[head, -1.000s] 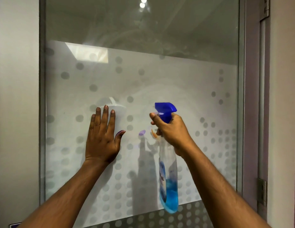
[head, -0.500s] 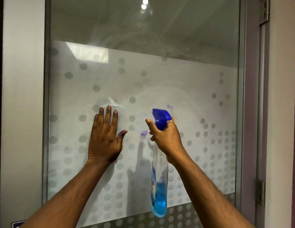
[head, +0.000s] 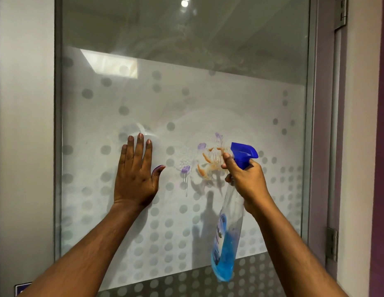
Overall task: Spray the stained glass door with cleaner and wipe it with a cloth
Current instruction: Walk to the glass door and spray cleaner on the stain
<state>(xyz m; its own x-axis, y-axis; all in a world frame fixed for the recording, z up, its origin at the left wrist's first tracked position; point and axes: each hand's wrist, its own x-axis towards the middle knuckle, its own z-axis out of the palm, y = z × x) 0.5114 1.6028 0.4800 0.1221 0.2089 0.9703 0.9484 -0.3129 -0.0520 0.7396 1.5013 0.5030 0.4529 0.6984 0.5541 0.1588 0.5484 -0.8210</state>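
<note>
A frosted, dotted glass door (head: 240, 99) fills the view. Orange and purple stains (head: 208, 161) mark its middle, with wet droplets and a drip running down beside them. My right hand (head: 244, 179) grips a clear spray bottle (head: 228, 232) with a blue trigger head and blue liquid at the bottom; its nozzle points at the stains, close to the glass. My left hand (head: 136, 174) lies flat against the glass left of the stains, fingers spread, holding nothing. No cloth is in view.
A grey metal frame (head: 313, 125) borders the glass on the right, with hinges (head: 331, 243) on the purple door jamb. A pale wall panel (head: 26, 125) stands to the left. A small blue sign corner (head: 21, 289) shows at the bottom left.
My right hand has shifted the bottle to the right, uncovering the orange and purple stains. Spray droplets and a drip now show on the glass. The left hand stays pressed flat.
</note>
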